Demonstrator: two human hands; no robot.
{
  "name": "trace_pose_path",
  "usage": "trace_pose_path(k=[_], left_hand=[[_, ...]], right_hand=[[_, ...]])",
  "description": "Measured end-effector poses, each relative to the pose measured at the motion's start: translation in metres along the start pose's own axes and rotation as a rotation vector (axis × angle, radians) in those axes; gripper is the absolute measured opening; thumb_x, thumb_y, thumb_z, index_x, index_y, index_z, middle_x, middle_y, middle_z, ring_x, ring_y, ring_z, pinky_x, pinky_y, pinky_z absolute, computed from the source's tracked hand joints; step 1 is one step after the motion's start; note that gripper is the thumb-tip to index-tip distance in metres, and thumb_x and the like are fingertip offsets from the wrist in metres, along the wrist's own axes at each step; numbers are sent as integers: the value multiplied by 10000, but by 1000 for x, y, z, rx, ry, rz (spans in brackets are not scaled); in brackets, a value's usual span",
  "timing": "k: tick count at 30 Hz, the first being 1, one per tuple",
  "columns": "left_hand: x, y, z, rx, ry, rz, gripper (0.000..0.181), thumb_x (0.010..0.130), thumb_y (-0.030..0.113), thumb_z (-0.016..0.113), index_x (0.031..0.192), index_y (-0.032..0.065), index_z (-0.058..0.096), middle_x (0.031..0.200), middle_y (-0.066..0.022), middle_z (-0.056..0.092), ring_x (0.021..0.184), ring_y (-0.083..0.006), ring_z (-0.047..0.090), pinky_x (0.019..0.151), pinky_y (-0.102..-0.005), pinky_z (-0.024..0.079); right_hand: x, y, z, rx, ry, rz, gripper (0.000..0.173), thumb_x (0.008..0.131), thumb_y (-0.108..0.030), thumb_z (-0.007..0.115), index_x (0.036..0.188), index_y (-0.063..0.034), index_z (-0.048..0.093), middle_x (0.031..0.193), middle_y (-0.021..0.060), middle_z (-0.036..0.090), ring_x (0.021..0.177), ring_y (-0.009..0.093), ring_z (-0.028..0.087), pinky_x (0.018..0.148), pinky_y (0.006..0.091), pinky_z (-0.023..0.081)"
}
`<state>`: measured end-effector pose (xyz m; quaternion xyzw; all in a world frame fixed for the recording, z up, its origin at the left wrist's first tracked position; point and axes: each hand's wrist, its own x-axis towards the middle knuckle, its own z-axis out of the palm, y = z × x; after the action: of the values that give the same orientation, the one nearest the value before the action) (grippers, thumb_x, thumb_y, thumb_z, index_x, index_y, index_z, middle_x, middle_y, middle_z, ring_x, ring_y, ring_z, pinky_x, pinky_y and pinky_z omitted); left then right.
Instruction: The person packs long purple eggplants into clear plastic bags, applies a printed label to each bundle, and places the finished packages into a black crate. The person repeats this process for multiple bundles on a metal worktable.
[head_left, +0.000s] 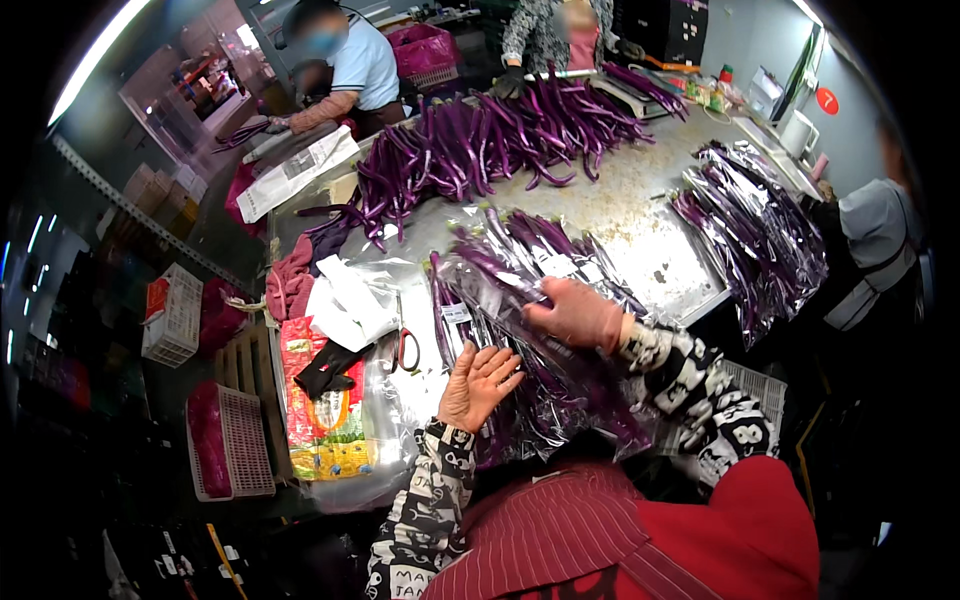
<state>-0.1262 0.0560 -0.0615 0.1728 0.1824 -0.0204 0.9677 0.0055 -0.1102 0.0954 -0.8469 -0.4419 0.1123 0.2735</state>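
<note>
Long purple eggplants in clear plastic bags (532, 397) lie in front of me at the table's near edge, some with white labels. My right hand (574, 313), in a thin pinkish glove, is closed on the upper part of one bagged bundle, which hangs down towards my apron. My left hand (480, 384) is bare, palm up with its fingers spread, beside the bagged eggplants; it grips nothing. Red-handled scissors (407, 349) lie left of the bags. A black glove (328, 369) rests on a printed red and yellow bag (328, 442).
Loose eggplants (480, 142) are heaped across the table's far side. More bagged ones (757, 240) lie at the right edge, by a person (874, 240). Two people stand beyond the table. White plastic crates (247, 442) are on the floor at left. A scale (626, 97) stands far back.
</note>
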Motion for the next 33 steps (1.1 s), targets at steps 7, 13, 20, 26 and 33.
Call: trace_pose_path(k=[7, 13, 20, 26, 33], left_hand=[[2, 17, 5, 84, -69, 113, 599, 825, 522, 643, 1262, 133, 513, 1254, -108, 569, 1155, -271, 523, 994, -463, 404], [7, 9, 16, -122, -27, 290, 524, 808, 291, 729, 1255, 95, 537, 1194, -83, 617, 1112, -261, 569, 1009, -466, 413], [-17, 21, 26, -133, 78, 195, 169, 820, 151, 689, 955, 63, 638, 867, -94, 677, 811, -253, 658, 779, -436, 550], [-26, 3, 57, -275, -198, 185, 431, 863, 304, 604, 1182, 18, 557, 1098, -181, 636, 866, -281, 635, 779, -454, 519], [-40, 7, 65, -63, -191, 242, 555, 783, 286, 692, 1226, -1, 520, 1160, -170, 605, 929, -268, 633, 907, -430, 498]], right_hand=[[-22, -26, 31, 617, -5, -57, 293, 870, -253, 629, 932, 27, 567, 795, 196, 591, 757, 274, 614, 690, 375, 481], [-14, -11, 28, 832, -189, -51, 424, 890, -372, 616, 1015, 31, 576, 865, 184, 581, 806, 271, 582, 743, 363, 471], [39, 123, 10, 9, -29, 461, 735, 755, -515, 669, 1104, 120, 547, 1077, 281, 603, 1006, 348, 605, 871, 358, 477], [47, 108, 34, 102, 6, 336, 531, 673, -389, 722, 887, 88, 630, 822, 159, 669, 744, 228, 627, 680, 319, 499], [6, 45, 44, 779, -26, 176, 429, 742, -171, 718, 1086, 40, 569, 965, 78, 646, 816, 103, 573, 741, 255, 485]])
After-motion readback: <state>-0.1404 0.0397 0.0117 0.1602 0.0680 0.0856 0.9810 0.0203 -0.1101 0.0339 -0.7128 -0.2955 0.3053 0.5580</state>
